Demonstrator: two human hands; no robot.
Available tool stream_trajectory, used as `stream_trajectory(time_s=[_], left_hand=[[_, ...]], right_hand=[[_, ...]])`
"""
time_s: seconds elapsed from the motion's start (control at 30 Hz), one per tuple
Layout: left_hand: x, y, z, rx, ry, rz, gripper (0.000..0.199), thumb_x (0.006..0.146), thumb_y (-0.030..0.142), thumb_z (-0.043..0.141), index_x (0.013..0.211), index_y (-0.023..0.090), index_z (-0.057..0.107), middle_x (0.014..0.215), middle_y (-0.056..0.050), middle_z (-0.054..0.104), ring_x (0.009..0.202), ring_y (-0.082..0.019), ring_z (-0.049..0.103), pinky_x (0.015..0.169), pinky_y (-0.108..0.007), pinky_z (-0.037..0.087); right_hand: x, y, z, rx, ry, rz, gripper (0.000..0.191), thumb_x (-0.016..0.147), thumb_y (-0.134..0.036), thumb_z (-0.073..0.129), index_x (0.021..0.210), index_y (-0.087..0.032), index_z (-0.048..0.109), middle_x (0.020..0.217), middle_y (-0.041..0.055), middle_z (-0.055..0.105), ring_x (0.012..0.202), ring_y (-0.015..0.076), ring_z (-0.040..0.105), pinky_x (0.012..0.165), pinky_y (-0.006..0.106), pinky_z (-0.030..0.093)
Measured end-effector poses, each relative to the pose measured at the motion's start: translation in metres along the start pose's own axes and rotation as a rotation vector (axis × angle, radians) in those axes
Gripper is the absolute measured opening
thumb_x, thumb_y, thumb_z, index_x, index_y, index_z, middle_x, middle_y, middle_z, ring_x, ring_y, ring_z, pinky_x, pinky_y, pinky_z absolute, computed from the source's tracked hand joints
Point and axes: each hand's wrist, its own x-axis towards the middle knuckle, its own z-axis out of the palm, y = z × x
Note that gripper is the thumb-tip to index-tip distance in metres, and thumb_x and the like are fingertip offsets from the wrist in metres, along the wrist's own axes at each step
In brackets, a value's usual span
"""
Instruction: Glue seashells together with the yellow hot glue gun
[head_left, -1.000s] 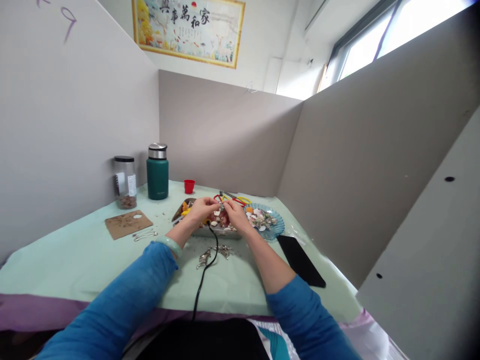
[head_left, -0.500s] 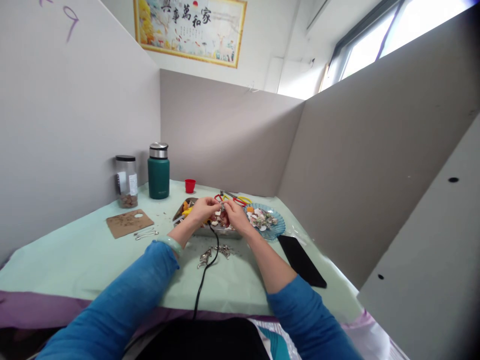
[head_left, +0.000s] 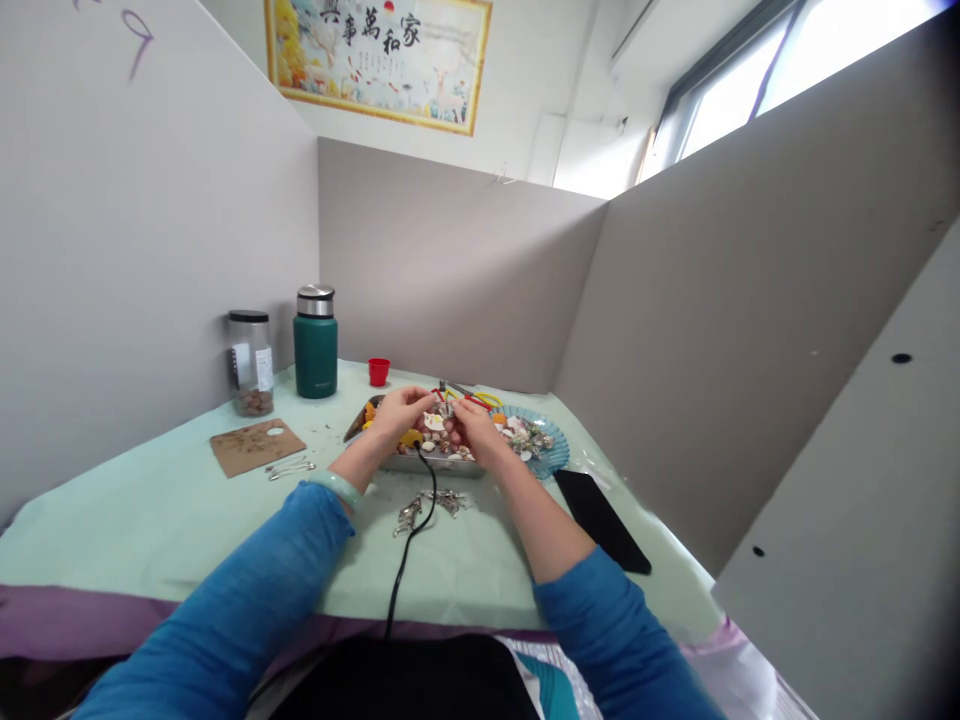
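My left hand (head_left: pixel 402 412) is closed in a pinch above a metal tray (head_left: pixel 442 466) of small shells (head_left: pixel 435 424). Close beside it, my right hand (head_left: pixel 475 428) pinches too, its fingertips near the left ones. Something small and whitish-grey shows between the hands, too tiny to name. Under my left hand lies a yellow thing (head_left: pixel 411 438) with a black cord (head_left: pixel 411 545) running toward me. Several metal clasps (head_left: pixel 409 515) lie on the cloth in front of the tray. Right of my right hand sits a blue plate (head_left: pixel 559 452) with shell pieces on it.
Red- and yellow-handled tools (head_left: pixel 487 400) lie behind the tray. A red cup (head_left: pixel 379 372), green flask (head_left: pixel 316 345) and jar (head_left: pixel 252 365) stand at the back left. Cardboard (head_left: pixel 244 450) and safety pins (head_left: pixel 291 467) lie left; a black phone-like slab (head_left: pixel 604 520) lies right.
My hands have moved slightly apart, the left a little up and left. More of the shells in the tray now show between them.
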Motion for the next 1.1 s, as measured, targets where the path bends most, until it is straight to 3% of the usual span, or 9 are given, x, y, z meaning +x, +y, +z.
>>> stream_trajectory(time_s=[0.23,0.47,0.77,0.97,1.1], left_hand=[[-0.0008,0.0022,-0.0005,0.111,-0.111,0.029,0.039,0.062,0.038,0.072,0.090,0.012,0.066,0.082,-0.005,0.065,0.064,-0.012,0.056,0.052,-0.022,0.043],[-0.0049,0.0035,0.0006,0.051,-0.171,-0.016,0.036,0.062,0.037,0.072,0.089,0.013,0.068,0.078,-0.004,0.064,0.062,-0.011,0.055,0.055,-0.022,0.042],[-0.0084,0.0055,0.0039,-0.064,-0.129,-0.095,0.031,0.057,0.033,0.077,0.075,0.013,0.063,0.067,0.000,0.060,0.054,-0.009,0.053,0.053,-0.022,0.042],[-0.0049,0.0015,0.0024,-0.174,-0.070,-0.119,0.031,0.059,0.031,0.077,0.077,0.012,0.060,0.063,-0.001,0.059,0.052,-0.010,0.055,0.053,-0.024,0.047],[-0.0050,0.0044,0.0028,-0.228,-0.045,-0.144,0.027,0.061,0.025,0.076,0.077,0.012,0.058,0.062,-0.002,0.060,0.053,-0.011,0.058,0.053,-0.025,0.050]], right_hand=[[-0.0026,-0.0028,-0.0025,0.119,-0.115,0.097,0.031,0.073,-0.044,0.062,0.083,-0.019,0.046,0.049,-0.0087,0.045,0.034,0.0042,0.033,0.035,0.017,0.026],[-0.0034,-0.0031,-0.0042,0.151,-0.169,0.131,0.029,0.075,-0.043,0.061,0.085,-0.020,0.045,0.049,-0.0092,0.042,0.034,0.0043,0.031,0.036,0.017,0.025],[-0.0033,-0.0036,-0.0028,0.145,-0.149,0.093,0.034,0.073,-0.046,0.062,0.083,-0.020,0.043,0.048,-0.0097,0.042,0.034,0.0041,0.030,0.035,0.017,0.025],[-0.0028,-0.0050,0.0006,0.148,-0.153,0.019,0.039,0.078,-0.054,0.054,0.097,-0.020,0.048,0.060,-0.0052,0.052,0.039,0.0072,0.042,0.036,0.020,0.032],[-0.0032,-0.0019,0.0034,-0.030,-0.093,-0.085,0.035,0.076,-0.041,0.059,0.102,-0.020,0.047,0.064,-0.0060,0.053,0.039,0.0067,0.042,0.036,0.020,0.033]])
